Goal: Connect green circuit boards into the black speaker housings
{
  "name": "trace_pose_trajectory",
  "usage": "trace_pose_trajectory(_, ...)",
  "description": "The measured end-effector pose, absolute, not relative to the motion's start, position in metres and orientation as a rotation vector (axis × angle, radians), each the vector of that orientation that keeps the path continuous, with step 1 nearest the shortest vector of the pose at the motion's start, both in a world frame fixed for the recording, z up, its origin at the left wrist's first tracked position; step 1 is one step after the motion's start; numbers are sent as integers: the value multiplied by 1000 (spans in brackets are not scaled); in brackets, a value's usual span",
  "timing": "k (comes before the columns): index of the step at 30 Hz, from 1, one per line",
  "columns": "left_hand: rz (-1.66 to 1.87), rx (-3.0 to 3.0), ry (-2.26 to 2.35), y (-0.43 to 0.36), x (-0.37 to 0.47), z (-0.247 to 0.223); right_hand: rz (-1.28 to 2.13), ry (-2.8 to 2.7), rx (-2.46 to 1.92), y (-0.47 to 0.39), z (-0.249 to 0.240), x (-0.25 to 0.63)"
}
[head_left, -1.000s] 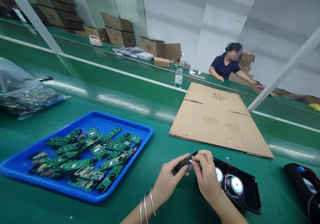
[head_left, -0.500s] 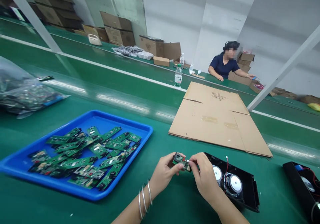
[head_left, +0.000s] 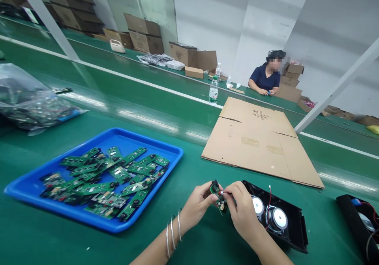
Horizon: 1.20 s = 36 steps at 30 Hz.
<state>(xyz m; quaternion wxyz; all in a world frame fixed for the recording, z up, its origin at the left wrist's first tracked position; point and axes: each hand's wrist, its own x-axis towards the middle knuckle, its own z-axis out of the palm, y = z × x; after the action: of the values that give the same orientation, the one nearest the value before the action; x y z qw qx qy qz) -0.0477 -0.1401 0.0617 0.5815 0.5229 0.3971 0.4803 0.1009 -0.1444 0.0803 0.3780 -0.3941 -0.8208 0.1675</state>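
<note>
My left hand [head_left: 199, 202] is closed on a small green circuit board [head_left: 218, 198], held tilted above the green table. The thumb and fingers of my right hand [head_left: 241, 203] pinch a small white connector [head_left: 222, 192] against the board, with a bit of red beside it. Partly behind my right hand lies an open black speaker housing [head_left: 296, 221]. Two round speakers [head_left: 280, 218] sit in it, and a red wire [head_left: 270, 196] with a white end stands up from it. Fingertips hide part of the connector.
At left, a blue tray [head_left: 174, 158] holds several circuit boards [head_left: 100, 188]; a clear plastic bag [head_left: 38, 107] lies beyond. Flat cardboard [head_left: 257, 138] and a water bottle [head_left: 213, 91] are ahead. Another black housing [head_left: 352, 217] lies right. A co-worker [head_left: 265, 77] sits across the line.
The circuit board has turned from nearly level to steeply tilted in my left hand. My right fingers stay at it. Across the line, the co-worker's outstretched arm has drawn back in.
</note>
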Motion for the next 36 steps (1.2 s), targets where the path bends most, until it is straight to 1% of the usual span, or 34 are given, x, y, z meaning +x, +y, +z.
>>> trace_pose_trajectory(9,1102,1605,1069,-142,-53,65,183,-2247,-898,-142,87,103)
trace_pose_trajectory(15,1048,1579,1014,-140,-54,69,135,-2218,-818,-142,84,101)
trace_pose_trajectory(21,1031,1412,972,-140,-49,64,290,-2230,-851,-137,83,103)
trace_pose_trajectory(26,989,1249,974,-144,-42,63,372,-2292,-1023,-137,122,139)
trace_pose_trajectory(29,929,1175,928,-146,-37,63,502,-2356,-1176,-148,139,174)
trace_pose_trajectory(31,904,1129,878,-149,-33,63,576,-2481,-1230,-159,137,194)
trace_pose_trajectory(33,874,1121,851,-152,-29,64,596,-2538,-1271,-171,125,208)
trace_pose_trajectory(36,790,1201,882,-159,-18,72,623,-2415,-1366,-184,103,218)
